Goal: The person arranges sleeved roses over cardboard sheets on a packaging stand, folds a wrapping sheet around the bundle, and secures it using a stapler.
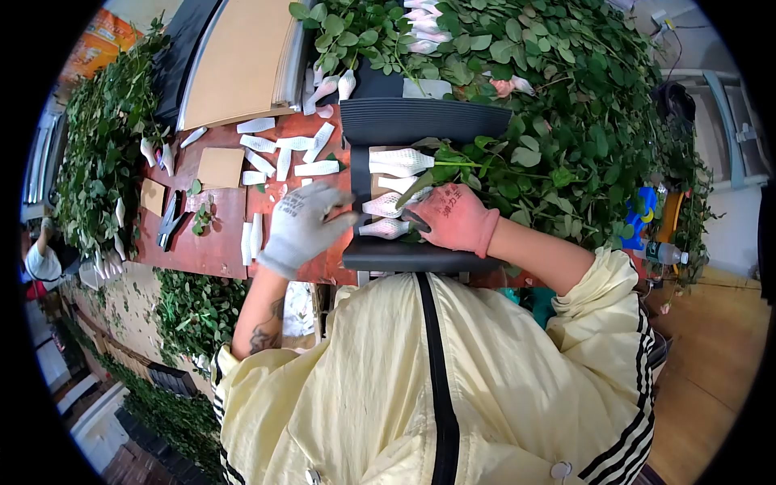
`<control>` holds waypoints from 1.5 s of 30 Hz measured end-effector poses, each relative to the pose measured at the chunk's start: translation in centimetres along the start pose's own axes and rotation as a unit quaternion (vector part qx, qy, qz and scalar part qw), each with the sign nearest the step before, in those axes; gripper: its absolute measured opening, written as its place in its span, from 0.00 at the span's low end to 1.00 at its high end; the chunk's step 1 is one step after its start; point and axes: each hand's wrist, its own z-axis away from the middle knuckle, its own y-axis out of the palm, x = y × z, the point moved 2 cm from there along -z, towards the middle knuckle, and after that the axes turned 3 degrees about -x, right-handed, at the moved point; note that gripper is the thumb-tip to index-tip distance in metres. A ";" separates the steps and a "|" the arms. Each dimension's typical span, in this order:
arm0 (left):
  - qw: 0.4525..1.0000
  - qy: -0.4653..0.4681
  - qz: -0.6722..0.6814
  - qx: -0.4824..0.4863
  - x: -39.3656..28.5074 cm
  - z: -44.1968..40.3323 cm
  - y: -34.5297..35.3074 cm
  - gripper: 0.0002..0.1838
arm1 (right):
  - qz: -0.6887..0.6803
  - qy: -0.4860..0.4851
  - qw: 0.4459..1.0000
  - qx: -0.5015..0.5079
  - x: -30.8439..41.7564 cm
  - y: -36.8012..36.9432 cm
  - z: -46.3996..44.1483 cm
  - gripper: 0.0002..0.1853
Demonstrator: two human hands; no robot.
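Note:
My left hand (309,225), in a white glove with dark print, hovers over the red table just left of the black trough. Its thumb and fingers are apart with nothing between them. My right hand (454,220), in a pink glove, is closed around the stem end of a netted rose (383,204); the stem itself is hidden under the fingers. Another rose in a white sleeve net (385,229) lies just below it. Above, a white-netted rose (400,162) rests with its green stem pointing right. The black trough (420,257) holds these roses side by side.
White foam net sleeves (315,168) lie scattered on the red table (311,267). A black stapler (170,220) sits at left near cardboard pieces (220,167). Stacked cardboard sheets (238,61) stand behind. Leafy rose stems (558,121) are piled right, beside a plastic bottle (664,253).

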 end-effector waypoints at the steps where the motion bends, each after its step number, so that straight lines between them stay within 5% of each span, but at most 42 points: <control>1: 1.000 0.001 -0.001 0.001 0.7 0.2 0.1 0.13 | -0.001 0.001 1.000 -0.001 -0.2 0.2 0.2 0.20; 3: 0.993 -0.042 0.066 0.086 2.5 1.1 1.8 0.12 | -0.070 -0.025 0.994 -0.075 -0.5 0.0 0.2 0.21; 5: 0.981 -0.082 0.161 0.076 3.7 0.9 4.0 0.12 | -0.104 0.023 0.994 -0.011 -1.0 -0.2 -0.5 0.22; 7: 0.891 -0.269 0.324 0.168 4.7 0.6 5.8 0.11 | -0.136 0.075 0.986 0.054 -1.2 0.2 -0.6 0.22; 11: 0.951 -0.191 0.186 0.160 4.2 -1.2 6.3 0.11 | -0.099 0.060 0.993 -0.004 -1.8 1.7 0.1 0.21; 15: 0.941 -0.170 0.256 0.140 5.2 -1.1 7.1 0.12 | -0.105 0.035 0.993 -0.028 -2.0 2.1 0.1 0.22; 18: 0.937 -0.251 0.153 0.190 2.1 -2.3 5.7 0.15 | -0.083 0.051 0.995 0.030 -1.4 1.4 -0.3 0.23; 21: 0.972 -0.183 0.066 0.135 2.7 -2.3 6.9 0.16 | -0.091 0.041 0.995 0.026 -1.1 0.6 0.0 0.25; 24: 0.965 -0.181 0.045 0.185 2.7 -2.5 6.6 0.18 | -0.110 0.000 0.994 0.026 -1.5 0.2 0.3 0.27; 31: 0.967 -0.146 0.089 0.190 3.1 -2.7 6.6 0.19 | -0.081 -0.014 0.993 0.088 -1.3 -0.9 0.5 0.27; 33: 0.957 -0.178 0.109 0.204 2.3 -2.6 5.7 0.19 | -0.098 -0.066 0.993 0.015 -1.7 -0.5 0.7 0.27; 37: 0.940 -0.213 0.134 0.231 2.7 -2.7 5.7 0.21 | -0.074 -0.069 0.994 0.027 -1.4 -0.9 0.6 0.26; 45: 0.931 -0.188 0.171 0.264 3.4 -2.5 4.6 0.23 | 0.010 -0.102 0.994 -0.047 -0.7 1.3 0.1 0.21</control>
